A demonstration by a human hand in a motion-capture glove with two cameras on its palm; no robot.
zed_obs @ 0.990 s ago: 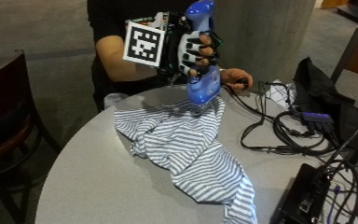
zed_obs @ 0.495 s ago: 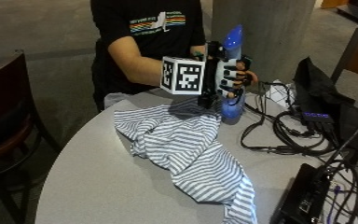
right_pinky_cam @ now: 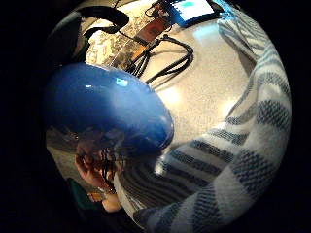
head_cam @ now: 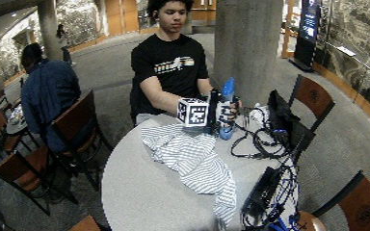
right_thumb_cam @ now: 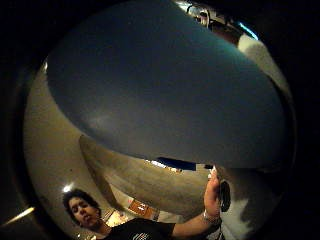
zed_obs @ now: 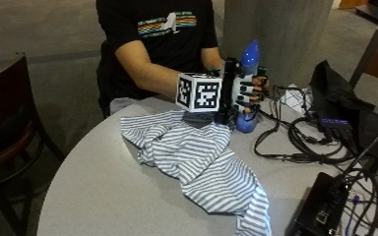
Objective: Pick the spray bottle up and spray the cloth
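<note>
Gloved in black, the right hand (zed_obs: pixel 244 93) has its fingers curled round the translucent blue plastic spray bottle (zed_obs: pixel 248 86), which stands upright with its base on or just above the round grey bench (zed_obs: pixel 104 196), right at the upper edge of the crumpled blue-and-white striped cloth (zed_obs: pixel 195 162). Both palm views are filled by the blue bottle wall (right_pinky_cam: pixel 104 109), so it sits tight against the palm. The bare hand rests behind the bottle, away from the cloth. Black cables (zed_obs: pixel 294 142) lie on the bench just past the bottle, on the side away from the cloth.

To do this step well, I judge the bottle should be lifted clear of the bench, its nozzle turned toward the middle of the cloth and away from the cables and electronics, before the trigger is squeezed.
</note>
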